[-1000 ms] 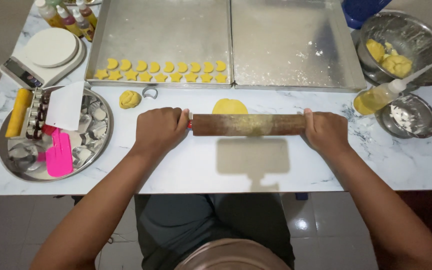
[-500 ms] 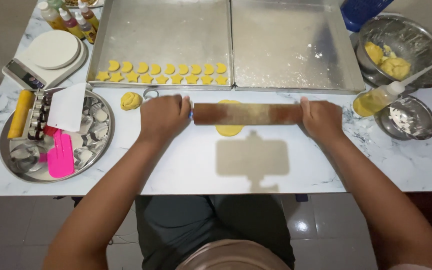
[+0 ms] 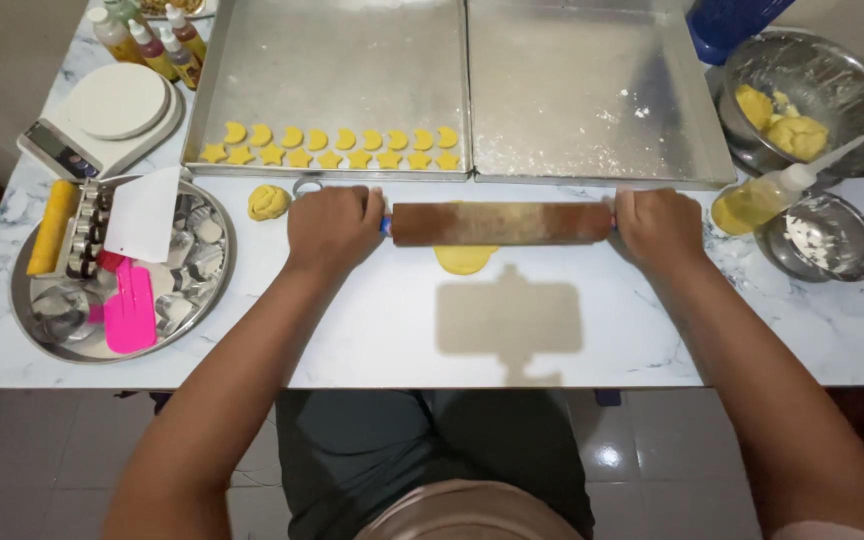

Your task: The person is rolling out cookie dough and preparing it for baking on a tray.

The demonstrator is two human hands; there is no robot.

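Gripping a stiff wooden rolling pin (image 3: 500, 223) by its end handles, the left hand (image 3: 335, 228) and right hand (image 3: 660, 226), fingers closed, press it over soft yellow dough (image 3: 464, 259) on the desk (image 3: 372, 330) just below the baking trays (image 3: 332, 90).

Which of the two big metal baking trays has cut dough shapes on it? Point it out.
The left rectangular metal baking tray. Yellow crescent and star dough shapes line its near edge in two rows. The right rectangular metal tray holds only specks of flour.
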